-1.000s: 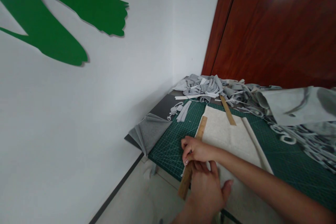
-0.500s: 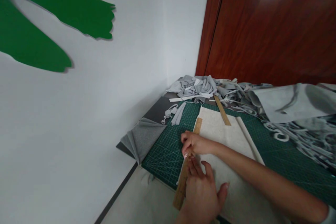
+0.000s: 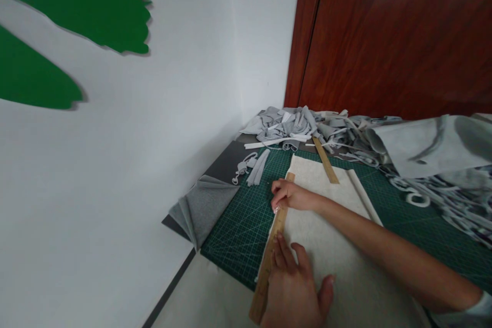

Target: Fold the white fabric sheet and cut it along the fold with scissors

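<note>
My left hand (image 3: 294, 282) lies palm down with its fingers spread. Its fingertips rest on a wooden ruler (image 3: 280, 221) laid along the left edge of a cream cloth (image 3: 328, 230). Farther up, my right hand (image 3: 290, 196) reaches across the cloth from the right. Its fingers are curled and pressed together at the ruler's left side, near the far end; what they pinch, if anything, I cannot make out. Beneath the cloth lies a green cutting mat (image 3: 236, 246) with a printed grid. A second wooden ruler (image 3: 326, 163) lies on the cloth's far part.
A folded grey cloth (image 3: 209, 207) and light strips (image 3: 258, 168) lie to the left. Grey fabric scraps (image 3: 290, 125) are heaped at the back, and more scraps (image 3: 449, 200) spread on the right. A white wall (image 3: 161, 138) stands left, a brown door (image 3: 395, 41) behind.
My right hand has slid away from me along the ruler, farther from my left hand. My left hand still presses the ruler in about the same spot. The view has shifted slightly.
</note>
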A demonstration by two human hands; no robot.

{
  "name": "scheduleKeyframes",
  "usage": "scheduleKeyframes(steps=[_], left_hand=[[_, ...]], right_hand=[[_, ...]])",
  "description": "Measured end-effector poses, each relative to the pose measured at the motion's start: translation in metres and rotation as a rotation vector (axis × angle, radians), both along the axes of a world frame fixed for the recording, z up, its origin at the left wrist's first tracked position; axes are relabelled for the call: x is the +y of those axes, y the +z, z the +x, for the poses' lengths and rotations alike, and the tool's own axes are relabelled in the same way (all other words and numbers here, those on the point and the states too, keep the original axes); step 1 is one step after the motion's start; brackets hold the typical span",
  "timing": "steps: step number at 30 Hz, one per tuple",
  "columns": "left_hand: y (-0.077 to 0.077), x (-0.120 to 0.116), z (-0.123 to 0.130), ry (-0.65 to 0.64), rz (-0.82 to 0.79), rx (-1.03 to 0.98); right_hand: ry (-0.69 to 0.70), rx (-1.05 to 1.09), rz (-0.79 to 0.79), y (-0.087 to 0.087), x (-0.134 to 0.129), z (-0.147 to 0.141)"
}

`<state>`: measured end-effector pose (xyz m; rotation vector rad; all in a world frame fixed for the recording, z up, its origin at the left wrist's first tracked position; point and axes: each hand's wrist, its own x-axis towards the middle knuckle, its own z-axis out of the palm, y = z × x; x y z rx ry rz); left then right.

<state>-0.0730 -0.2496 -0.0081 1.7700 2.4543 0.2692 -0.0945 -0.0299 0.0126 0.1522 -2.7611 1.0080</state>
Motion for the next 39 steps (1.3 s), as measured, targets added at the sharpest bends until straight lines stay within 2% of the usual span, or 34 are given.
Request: scheduleKeyframes(steps=[8, 13, 21, 29, 33, 39], left_hand=[[-0.003, 0.001, -0.001, 0.026, 0.092, 0.029], [0.0, 0.0, -0.001, 0.016, 0.138, 0.041], [0.004, 0.0, -0.001, 0.013, 0.073, 0.001], [0.003, -0.001, -0.003, 0.012, 0.146, 0.025], [0.005, -0.001, -0.003, 0.015, 0.134, 0.033], [0.005, -0.001, -0.003, 0.013, 0.107, 0.042]], right_hand=[[0.029, 0.019, 0.005, 0.002, -0.024, 0.009], [0.011, 0.016, 0.039, 0.001, -0.026, 0.008], [0.043, 0.007, 0.039, 0.003, -0.028, 0.004], [0.043, 0.008, 0.062, -0.002, -0.042, 0.004], [0.034, 0.014, 0.063, -0.001, -0.036, 0.006], [-0.017, 0.039, 0.066, -0.002, -0.01, 0.005]])
